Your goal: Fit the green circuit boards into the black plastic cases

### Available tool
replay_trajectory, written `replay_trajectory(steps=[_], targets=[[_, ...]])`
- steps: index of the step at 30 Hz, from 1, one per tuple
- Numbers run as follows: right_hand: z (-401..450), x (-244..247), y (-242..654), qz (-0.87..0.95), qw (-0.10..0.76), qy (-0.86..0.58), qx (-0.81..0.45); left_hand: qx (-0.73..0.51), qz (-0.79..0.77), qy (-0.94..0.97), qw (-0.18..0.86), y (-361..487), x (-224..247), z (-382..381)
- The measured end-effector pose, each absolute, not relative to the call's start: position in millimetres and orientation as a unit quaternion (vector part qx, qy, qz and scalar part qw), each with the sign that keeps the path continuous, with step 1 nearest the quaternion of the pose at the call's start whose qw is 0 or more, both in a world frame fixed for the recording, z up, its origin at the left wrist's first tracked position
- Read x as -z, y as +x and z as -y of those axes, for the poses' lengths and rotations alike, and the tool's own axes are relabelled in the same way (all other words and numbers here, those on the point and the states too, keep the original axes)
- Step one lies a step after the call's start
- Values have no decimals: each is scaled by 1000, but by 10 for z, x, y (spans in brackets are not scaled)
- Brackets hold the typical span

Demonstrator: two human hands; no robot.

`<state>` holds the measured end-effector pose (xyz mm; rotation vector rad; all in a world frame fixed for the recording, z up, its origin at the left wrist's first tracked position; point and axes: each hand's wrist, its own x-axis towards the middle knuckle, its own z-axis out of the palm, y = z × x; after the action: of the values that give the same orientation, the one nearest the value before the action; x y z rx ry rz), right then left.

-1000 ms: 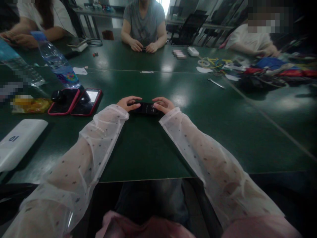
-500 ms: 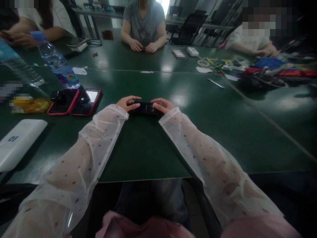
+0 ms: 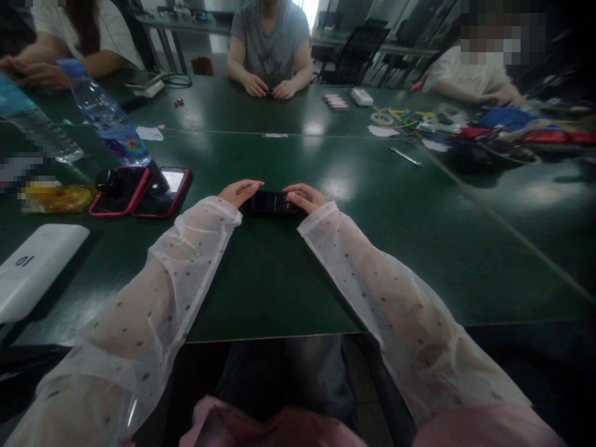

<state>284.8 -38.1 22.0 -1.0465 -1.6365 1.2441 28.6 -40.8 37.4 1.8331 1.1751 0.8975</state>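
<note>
Left thumb has come off the face of the black phone [image 3: 275,203] and now sits up by the index finger of the left grip [image 3: 254,186], at the phone's far left corner; right grip [image 3: 292,194] about the same. Going big to small: green desk [image 3: 274,279] spans the view under both grips. Person in grey [image 3: 270,43] sits across the desk, straight beyond the grips, both hands on it. Mixed pile [image 3: 512,127] lies well off to the right and beyond the right grip, probably cables and cloth, blurry there. Clear bottle [image 3: 105,115] stands left of the left grip and farther out. White block [image 3: 44,267] lies left and nearer the wearer. Two red-edged phones, one [image 3: 162,194] nearer the left grip, the other [image 3: 121,194] just left of it; yellow packet [image 3: 69,197] beyond that one. Black phone is between the two grips, long side running left to right. Right grip is clamped on its right end, thumb on the face, fingers behind the far edge. Left grip: thumb and index nearly together; can't tell if they pinch the corner. Slim metal tool [image 3: 406,157] lies right of the right grip, farther out.
</note>
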Motion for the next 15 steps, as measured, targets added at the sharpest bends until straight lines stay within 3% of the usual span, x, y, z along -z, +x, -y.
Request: replay_trajectory(steps=[6,15], targets=[[369,-176,2834,649,417,-420,-477,-368,-433,701,431,275,-266,294],[246,-67,2858,681,423,-476,-361,-383,-408,729,395,236,-177,189]])
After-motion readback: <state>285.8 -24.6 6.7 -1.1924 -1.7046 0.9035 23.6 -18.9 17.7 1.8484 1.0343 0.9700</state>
